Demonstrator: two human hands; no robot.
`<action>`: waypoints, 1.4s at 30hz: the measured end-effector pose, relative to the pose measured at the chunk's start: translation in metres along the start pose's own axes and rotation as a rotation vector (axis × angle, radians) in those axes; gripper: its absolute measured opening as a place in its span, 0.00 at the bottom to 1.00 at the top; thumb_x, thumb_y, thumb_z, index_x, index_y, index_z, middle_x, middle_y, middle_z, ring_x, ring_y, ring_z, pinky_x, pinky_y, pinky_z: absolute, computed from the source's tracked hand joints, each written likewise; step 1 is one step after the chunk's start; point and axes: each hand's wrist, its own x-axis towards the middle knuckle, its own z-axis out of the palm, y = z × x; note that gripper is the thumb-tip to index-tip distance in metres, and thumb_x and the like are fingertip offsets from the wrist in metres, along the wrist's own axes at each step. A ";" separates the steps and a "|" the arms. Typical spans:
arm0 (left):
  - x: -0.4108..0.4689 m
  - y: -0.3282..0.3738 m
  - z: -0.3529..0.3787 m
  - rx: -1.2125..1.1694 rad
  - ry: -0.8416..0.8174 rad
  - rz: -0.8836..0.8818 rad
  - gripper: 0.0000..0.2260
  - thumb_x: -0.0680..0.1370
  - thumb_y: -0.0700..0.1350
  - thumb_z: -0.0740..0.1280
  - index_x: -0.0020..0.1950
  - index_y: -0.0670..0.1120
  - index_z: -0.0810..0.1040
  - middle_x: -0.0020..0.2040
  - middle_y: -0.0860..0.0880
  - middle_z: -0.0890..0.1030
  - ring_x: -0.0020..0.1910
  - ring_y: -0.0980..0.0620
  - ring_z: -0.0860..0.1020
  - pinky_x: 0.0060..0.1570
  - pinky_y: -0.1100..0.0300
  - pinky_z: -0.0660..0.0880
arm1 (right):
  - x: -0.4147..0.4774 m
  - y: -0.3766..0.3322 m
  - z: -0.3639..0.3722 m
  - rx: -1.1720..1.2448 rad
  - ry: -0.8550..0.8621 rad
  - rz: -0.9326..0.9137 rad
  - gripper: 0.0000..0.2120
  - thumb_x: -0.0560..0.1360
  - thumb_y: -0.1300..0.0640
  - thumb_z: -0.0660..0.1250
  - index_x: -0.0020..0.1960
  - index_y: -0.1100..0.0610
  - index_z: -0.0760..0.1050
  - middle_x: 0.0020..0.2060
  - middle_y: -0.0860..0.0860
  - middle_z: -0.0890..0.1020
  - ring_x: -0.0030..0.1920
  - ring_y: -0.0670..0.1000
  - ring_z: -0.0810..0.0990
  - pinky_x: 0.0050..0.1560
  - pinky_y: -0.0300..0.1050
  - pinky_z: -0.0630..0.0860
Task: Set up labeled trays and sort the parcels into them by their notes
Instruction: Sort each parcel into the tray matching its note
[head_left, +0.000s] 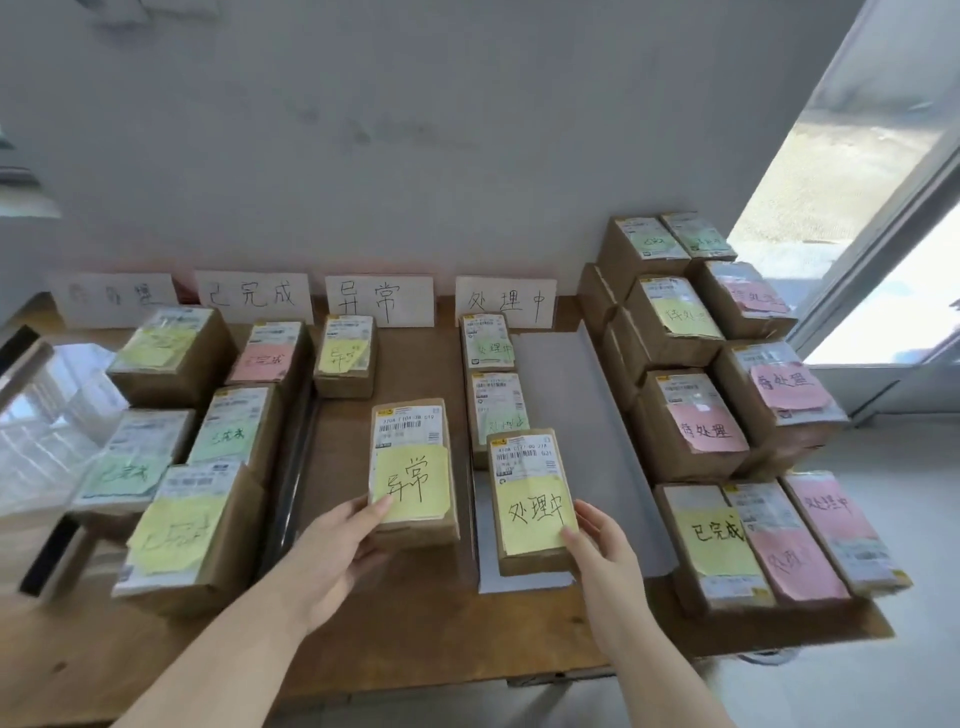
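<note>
A person's left hand (332, 556) is gripping the near end of the 异常 parcel (415, 431), with the thumb lying on its yellow note. The right hand (605, 556) is gripping the near right corner of the 处理中 parcel (524, 457) in the same way. Both parcels are lying on the wooden worktop (415, 623), side by side.

The sorting appears to be about half done. Four label cards (254, 296) are leaning on the wall beyond both grips. One 异常 box is sitting beyond the left grip and two 处理中 boxes beyond the right grip. Several more sorted boxes are lying left of the left grip. An unsorted pile (691, 410), roughly ten boxes with mixed notes, is waiting right of the right grip.

The leftmost card (117, 296) is too faint to read. Glare is washing out a clear tray (47, 415) far left of the left grip. The white surface (566, 395) under the 处理中 column could be either a tray or a sheet. Fingers under the boxes are hidden.
</note>
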 end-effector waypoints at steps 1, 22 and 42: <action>-0.001 -0.002 -0.006 -0.004 -0.004 -0.006 0.13 0.79 0.44 0.64 0.63 0.44 0.75 0.53 0.46 0.84 0.59 0.46 0.78 0.62 0.49 0.74 | -0.001 0.005 0.001 -0.018 0.021 0.002 0.15 0.76 0.55 0.68 0.60 0.47 0.71 0.57 0.48 0.78 0.59 0.48 0.76 0.62 0.53 0.75; -0.019 -0.023 -0.028 -0.091 0.076 0.017 0.13 0.79 0.45 0.65 0.62 0.44 0.75 0.53 0.43 0.83 0.58 0.43 0.78 0.62 0.48 0.74 | 0.026 0.032 0.007 -0.355 -0.028 0.063 0.19 0.80 0.54 0.60 0.71 0.51 0.66 0.64 0.50 0.76 0.64 0.50 0.73 0.59 0.49 0.74; -0.039 -0.019 0.056 0.238 0.208 0.149 0.26 0.77 0.56 0.64 0.74 0.58 0.62 0.64 0.57 0.76 0.67 0.54 0.71 0.71 0.45 0.63 | 0.002 -0.061 0.019 -0.471 -0.579 -0.246 0.20 0.82 0.52 0.56 0.73 0.42 0.62 0.64 0.37 0.71 0.69 0.46 0.69 0.45 0.25 0.72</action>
